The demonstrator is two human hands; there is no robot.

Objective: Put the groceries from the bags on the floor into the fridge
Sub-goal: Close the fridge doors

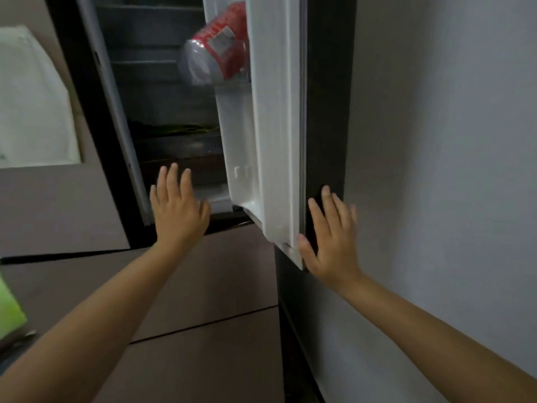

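Right hand (331,242) flat against upright fridge door (279,126).

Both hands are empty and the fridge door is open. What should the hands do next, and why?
Probably push the door shut with the right hand. That hand lies flat on the door's outer edge, the left hand is open and holds nothing, and a red package already sits in the door shelf. No bags show here, so whether more groceries wait cannot be told.
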